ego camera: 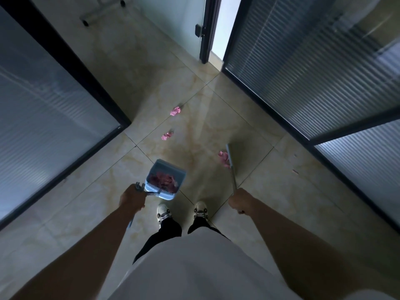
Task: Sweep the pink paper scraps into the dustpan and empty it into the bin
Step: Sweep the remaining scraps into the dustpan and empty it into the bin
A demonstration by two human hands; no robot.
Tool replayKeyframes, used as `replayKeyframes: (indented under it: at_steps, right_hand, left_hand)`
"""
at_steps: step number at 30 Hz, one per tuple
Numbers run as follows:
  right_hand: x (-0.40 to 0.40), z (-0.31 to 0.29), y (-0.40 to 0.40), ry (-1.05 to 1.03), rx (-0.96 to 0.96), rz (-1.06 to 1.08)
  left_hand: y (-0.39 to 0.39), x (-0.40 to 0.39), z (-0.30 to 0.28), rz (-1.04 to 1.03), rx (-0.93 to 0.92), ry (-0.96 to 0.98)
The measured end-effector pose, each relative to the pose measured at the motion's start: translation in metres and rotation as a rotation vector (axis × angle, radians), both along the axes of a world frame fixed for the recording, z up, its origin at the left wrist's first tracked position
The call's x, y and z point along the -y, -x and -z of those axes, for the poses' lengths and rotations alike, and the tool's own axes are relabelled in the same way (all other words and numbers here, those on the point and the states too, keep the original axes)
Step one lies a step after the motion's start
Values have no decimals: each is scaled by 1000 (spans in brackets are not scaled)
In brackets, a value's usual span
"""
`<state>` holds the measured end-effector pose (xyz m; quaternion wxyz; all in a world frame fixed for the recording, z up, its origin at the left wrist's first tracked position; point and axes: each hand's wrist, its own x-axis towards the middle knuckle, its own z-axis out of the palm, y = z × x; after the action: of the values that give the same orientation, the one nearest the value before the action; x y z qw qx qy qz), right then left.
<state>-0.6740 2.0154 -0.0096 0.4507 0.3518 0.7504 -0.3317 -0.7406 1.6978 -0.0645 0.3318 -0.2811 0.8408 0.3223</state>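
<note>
Pink paper scraps: three crumpled wads lie loose on the tiled floor (270, 118). One (224, 158) touches the broom head (229, 155) at near right; a second (167, 135) lies mid-floor; a third (175, 111) lies farther off. I judge them light and soft, liable to skitter under a hard stroke, so short, low strokes suit. The dustpan (165, 179), near centre by my feet, already carries a heap of scraps. My left hand (132, 199) has its fingers wrapped round the dustpan handle; my right hand (238, 202) grips the broom's shaft low down. The bin appears to be out of view.
</note>
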Motion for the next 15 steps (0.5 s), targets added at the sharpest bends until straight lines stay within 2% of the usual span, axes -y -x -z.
replayKeyframes:
  at_steps: [4, 7, 12, 15]
  right_hand:
    - [33, -13, -7, 28, -6, -22]
    - [44, -18, -19, 6, 14, 75]
    - [43, -22, -42, 38, -7, 521]
    - [40, -26, -54, 49, -66, 712]
  left_hand:
    - [9, 2, -4, 16, -14, -8]
    - [19, -2, -11, 30, -33, -6]
    - [37, -13, -14, 133, -76, 66]
    - [45, -25, -17, 151, -111, 93]
